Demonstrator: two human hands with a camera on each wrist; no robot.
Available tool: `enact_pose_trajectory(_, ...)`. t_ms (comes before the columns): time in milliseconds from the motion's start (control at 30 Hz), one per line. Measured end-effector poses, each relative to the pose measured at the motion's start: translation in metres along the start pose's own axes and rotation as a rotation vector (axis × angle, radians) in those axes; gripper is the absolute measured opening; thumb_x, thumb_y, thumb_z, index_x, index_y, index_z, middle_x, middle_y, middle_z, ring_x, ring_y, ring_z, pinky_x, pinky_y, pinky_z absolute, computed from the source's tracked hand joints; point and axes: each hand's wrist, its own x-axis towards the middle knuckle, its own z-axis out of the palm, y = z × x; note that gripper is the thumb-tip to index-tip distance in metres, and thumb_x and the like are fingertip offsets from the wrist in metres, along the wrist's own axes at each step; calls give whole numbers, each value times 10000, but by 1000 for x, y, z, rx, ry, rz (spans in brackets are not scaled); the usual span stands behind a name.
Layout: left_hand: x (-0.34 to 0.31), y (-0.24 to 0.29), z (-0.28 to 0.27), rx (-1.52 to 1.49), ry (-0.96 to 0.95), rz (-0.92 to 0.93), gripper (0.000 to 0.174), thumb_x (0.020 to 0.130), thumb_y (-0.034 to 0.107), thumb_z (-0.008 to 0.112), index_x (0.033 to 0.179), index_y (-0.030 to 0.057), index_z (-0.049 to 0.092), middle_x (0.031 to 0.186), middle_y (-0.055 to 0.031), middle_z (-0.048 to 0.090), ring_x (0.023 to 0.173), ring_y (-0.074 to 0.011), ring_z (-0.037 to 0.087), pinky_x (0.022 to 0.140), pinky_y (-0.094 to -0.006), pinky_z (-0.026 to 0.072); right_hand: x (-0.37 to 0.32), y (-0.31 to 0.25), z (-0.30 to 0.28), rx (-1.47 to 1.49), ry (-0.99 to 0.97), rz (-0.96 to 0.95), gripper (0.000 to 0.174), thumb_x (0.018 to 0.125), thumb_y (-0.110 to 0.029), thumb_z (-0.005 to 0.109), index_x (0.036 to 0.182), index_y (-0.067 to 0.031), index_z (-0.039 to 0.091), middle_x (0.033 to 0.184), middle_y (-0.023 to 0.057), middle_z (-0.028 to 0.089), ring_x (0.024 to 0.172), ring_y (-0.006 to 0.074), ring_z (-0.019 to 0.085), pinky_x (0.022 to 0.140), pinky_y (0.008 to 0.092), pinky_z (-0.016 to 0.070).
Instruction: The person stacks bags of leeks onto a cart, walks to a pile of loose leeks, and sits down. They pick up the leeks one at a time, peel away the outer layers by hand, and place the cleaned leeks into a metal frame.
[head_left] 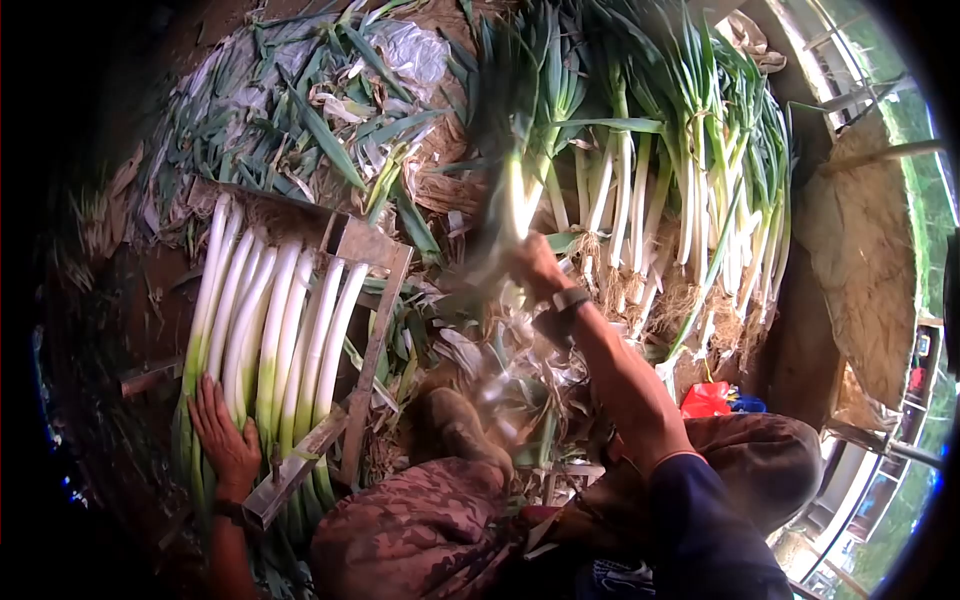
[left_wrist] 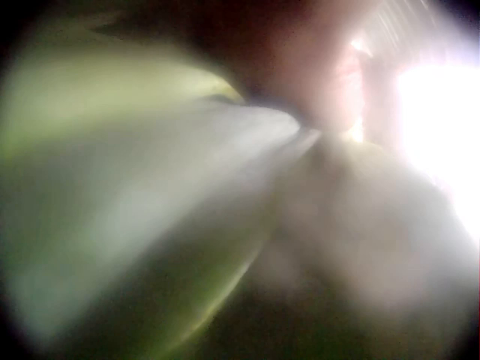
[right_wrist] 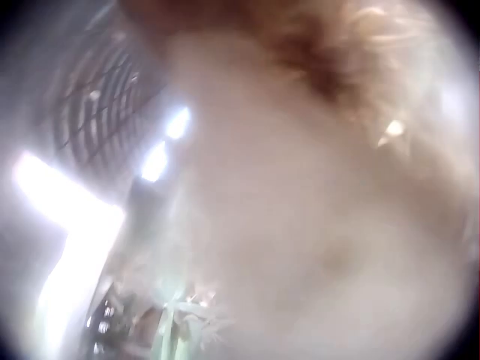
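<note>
Cleaned leeks (head_left: 270, 330), white ends away from me, lie side by side in a wooden rack (head_left: 375, 350) at the left of the head view. My left hand (head_left: 226, 440) rests on their pale green shafts with its fingers laid out straight. In the left wrist view, pale leek shafts (left_wrist: 135, 180) fill much of the picture, blurred. At the centre my right hand (head_left: 537, 268) grips leeks (head_left: 520, 195) near their root ends, their green leaves pointing away from me. Motion blur surrounds that hand, and the right wrist view is mostly blurred.
Untrimmed leeks (head_left: 690, 190) with hanging roots lie in a row at the upper right. A heap of stripped leaves (head_left: 290, 120) covers the upper left. Peeled skins (head_left: 500, 370) litter the ground between my legs. A red packet (head_left: 706, 399) lies near my right knee.
</note>
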Motion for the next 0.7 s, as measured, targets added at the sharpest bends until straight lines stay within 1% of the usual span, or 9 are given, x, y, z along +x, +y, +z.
enact_pose_trajectory(67,-1,0,-1,11,-15,-9,757,777,155,605,1431,-40,277,1521,-230,272,1431,-384,229,1183,-545,133,-16,-6,15,-32,-100,-110,167,829,-67,609,830,100,601,695,133,630,529,188,586,410,284,485)
enact_pose_trajectory(167,-3,-2,0,8,-8,-9,760,774,153,607,1431,-42,277,1522,-228,271,1432,-386,225,1184,-543,133,-3,14,27,-370,122,-82,161,827,-61,595,913,75,598,813,172,629,569,237,602,444,333,516)
enact_pose_trajectory(233,-3,-2,2,17,-18,-15,767,768,146,609,1431,-42,273,1523,-230,268,1432,-387,225,1184,-542,132,6,39,21,-629,492,-445,153,838,-80,584,923,45,607,882,186,604,644,270,614,499,383,536)
enact_pose_trajectory(300,-2,-1,3,23,-11,-11,770,765,144,611,1430,-41,272,1523,-233,266,1431,-390,228,1182,-546,132,5,31,9,-705,560,-309,190,847,-113,548,980,20,571,922,210,586,753,365,624,654,470,537)
enact_pose_trajectory(433,-1,-3,4,22,-1,14,767,762,137,610,1426,-44,272,1523,-243,261,1429,-400,228,1176,-559,136,36,35,-2,-619,550,-144,273,854,-199,509,999,31,539,955,273,634,903,463,621,780,535,483)
enact_pose_trajectory(500,-1,-4,5,30,-9,13,765,763,138,608,1425,-46,273,1522,-246,261,1429,-403,228,1174,-561,140,64,42,-8,-458,447,-73,348,856,-298,612,950,37,599,889,258,679,817,390,680,704,468,524)
enact_pose_trajectory(567,-1,-3,10,30,-11,12,762,765,138,606,1425,-48,273,1522,-248,260,1429,-407,227,1172,-564,143,92,58,-10,4,159,-244,324,805,-274,725,868,37,660,795,192,700,670,272,692,595,371,534)
enact_pose_trajectory(600,-2,-4,11,34,-2,18,759,767,139,605,1424,-48,274,1521,-251,259,1428,-408,228,1171,-564,144,83,42,-10,115,31,-199,245,753,-186,776,827,34,697,724,114,689,573,170,648,520,289,502)
enact_pose_trajectory(700,-3,-6,10,44,6,17,754,772,141,605,1422,-50,275,1520,-255,259,1427,-410,232,1171,-563,144,59,6,-1,316,-63,-117,201,785,-179,730,809,17,693,672,50,645,555,111,578,497,260,441)
